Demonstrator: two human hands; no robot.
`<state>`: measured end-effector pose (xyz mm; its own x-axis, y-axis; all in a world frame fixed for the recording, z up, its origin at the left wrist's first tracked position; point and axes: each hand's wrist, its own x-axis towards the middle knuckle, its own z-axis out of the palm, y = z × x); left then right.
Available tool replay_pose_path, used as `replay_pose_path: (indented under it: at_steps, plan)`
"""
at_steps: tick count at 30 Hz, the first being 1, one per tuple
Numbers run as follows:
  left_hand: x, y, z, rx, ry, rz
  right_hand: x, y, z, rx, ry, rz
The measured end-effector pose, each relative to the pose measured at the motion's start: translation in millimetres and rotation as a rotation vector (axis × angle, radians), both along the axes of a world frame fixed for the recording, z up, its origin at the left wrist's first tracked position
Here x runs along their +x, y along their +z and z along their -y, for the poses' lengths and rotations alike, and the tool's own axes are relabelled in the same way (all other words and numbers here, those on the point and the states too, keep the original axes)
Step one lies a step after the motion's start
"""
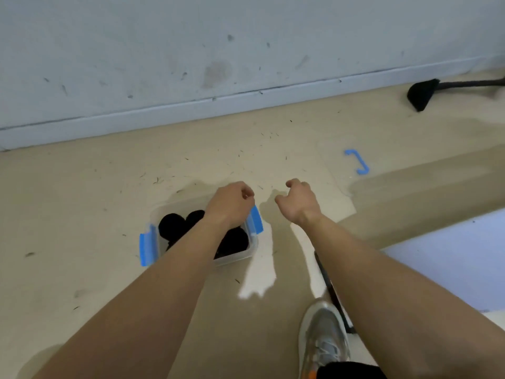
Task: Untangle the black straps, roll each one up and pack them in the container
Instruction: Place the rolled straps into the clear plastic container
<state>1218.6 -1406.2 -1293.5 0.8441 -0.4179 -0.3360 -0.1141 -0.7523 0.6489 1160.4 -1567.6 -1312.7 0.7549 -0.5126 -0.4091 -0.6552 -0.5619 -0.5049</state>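
While the left hand (231,203) and right hand (297,201) hover above the floor (82,201), rolled black straps (172,225) sit inside the clear container (246,254).
The left one is curled in over the container's far right corner with nothing visible in it; the right, just beside it, hangs loosely curled and empty. One loose strap (323,272) lies near the shoe (323,337).

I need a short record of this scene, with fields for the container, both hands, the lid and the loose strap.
container: clear, open, on floor, rolled straps inside
left hand: above container's far corner, fingers curled, nothing seen held
right hand: right of container, loosely curled, empty
lid: on floor, further right
loose strap: by the wall, far right
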Motion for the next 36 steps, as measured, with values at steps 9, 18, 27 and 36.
replay_pose_path:
  at_steps: [9, 18, 27, 36]
  plan:
    - [42.3, -55.1, 102.0, -0.210, 0.016, -0.005, 52.4, -97.7, 109.8, -0.264, -0.417, -0.132]
    - [56.6, -77.3, 108.8, -0.229, 0.046, 0.046, 56.8, -128.3, 112.3, -0.312, -0.326, -0.138]
    - [24.8, -13.1, 34.3, -0.134, 0.120, 0.113, 31.3, -43.9, 40.4, -0.372, -0.076, 0.019]
    - [-18.4, 86.4, -67.2, 0.009, 0.292, 0.150, 2.3, 115.4, -13.1, -0.083, 0.083, 0.384]
